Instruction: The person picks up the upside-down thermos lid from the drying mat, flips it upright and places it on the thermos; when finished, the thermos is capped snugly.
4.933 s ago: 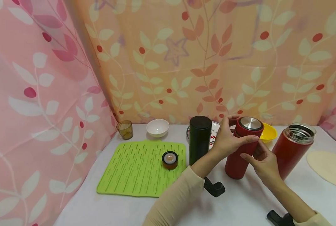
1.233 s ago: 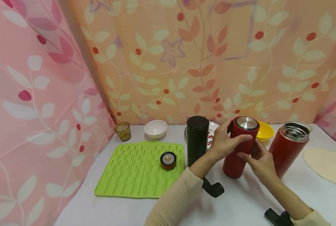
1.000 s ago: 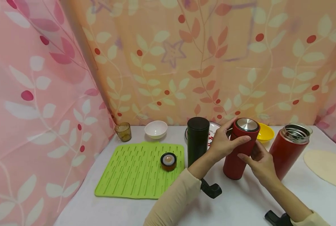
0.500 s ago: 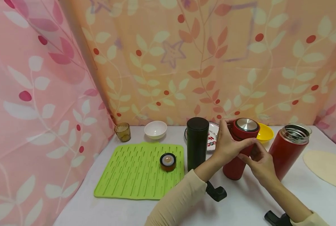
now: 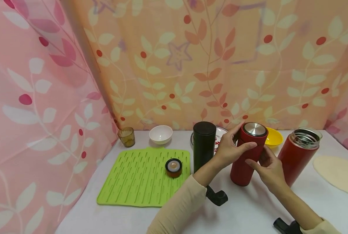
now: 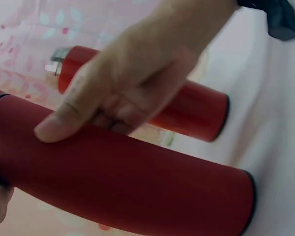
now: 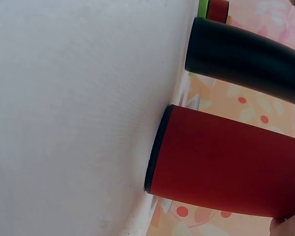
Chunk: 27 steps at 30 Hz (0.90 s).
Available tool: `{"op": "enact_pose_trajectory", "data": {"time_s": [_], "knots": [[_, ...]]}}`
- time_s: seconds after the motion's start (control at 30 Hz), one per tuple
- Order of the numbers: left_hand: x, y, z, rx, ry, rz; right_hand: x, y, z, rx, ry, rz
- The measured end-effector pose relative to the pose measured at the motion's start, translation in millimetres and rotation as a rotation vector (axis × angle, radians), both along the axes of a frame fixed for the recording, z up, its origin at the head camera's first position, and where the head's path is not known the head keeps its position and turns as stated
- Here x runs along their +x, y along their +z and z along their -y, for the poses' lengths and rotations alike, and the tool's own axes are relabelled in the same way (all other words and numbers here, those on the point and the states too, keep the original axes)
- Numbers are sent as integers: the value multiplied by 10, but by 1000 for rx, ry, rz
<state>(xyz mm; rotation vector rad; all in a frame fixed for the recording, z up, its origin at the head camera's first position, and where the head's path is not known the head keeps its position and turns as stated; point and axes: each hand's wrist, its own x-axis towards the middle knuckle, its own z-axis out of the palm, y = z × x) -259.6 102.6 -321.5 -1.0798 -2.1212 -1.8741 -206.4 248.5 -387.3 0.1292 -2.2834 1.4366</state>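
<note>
A red thermos (image 5: 244, 165) with a shiny steel top stands upright on the white table between my hands. My left hand (image 5: 228, 151) grips it round the upper part at the lid, thumb across the front. Lower down, my right hand (image 5: 269, 170) holds the body from the right; the left wrist view shows this hand's thumb (image 6: 54, 127) lying along the red side. The right wrist view has the thermos's black-edged base (image 7: 158, 150) right at the tabletop. Just right stands a second red thermos (image 5: 298, 159), lidless, its steel neck bare.
Left of the hands stands a dark green flask (image 5: 204, 146), with a patterned plate (image 5: 220, 135) behind. A round cap (image 5: 173, 167) lies on a green drying mat (image 5: 133, 182). Farther back are an amber glass (image 5: 126, 136), white bowl (image 5: 160, 135) and yellow bowl (image 5: 274, 138). A beige disc (image 5: 339, 174) lies right.
Over the last half second my left hand has turned back leftward at the thermos top, its thumb sliding from the right side to the front. The right hand keeps its hold.
</note>
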Motion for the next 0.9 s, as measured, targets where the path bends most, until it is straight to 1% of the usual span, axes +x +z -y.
{"op": "enact_pose_trajectory", "data": {"time_s": [0.03,0.07,0.17,0.23,0.27,0.33,0.4,0.5,0.67,0.8,0.9], "knots": [[18,3,-14,0,16,7,1,-2,-2,-4,-2,1],[45,7,-36,2,46,9,2,-5,-3,-5,-4,3],[141,28,-133,22,172,0,3,-5,-9,-2,-28,12],[183,39,-199,59,247,-12,-1,-3,-10,-4,-36,17],[197,42,-221,75,277,-9,-4,-3,-10,-5,-34,18],[209,44,-244,96,306,-1,-7,-1,-11,-6,-29,19],[202,40,-247,106,308,5,-8,4,-12,-1,-23,16],[186,33,-225,131,283,12,-7,8,-11,15,-28,17],[146,23,-165,144,244,-16,-14,14,-9,8,-10,2],[106,16,-118,129,197,-42,-10,0,-8,5,-10,-18],[83,11,-92,138,162,-37,-2,-4,2,17,-23,-5]]}}
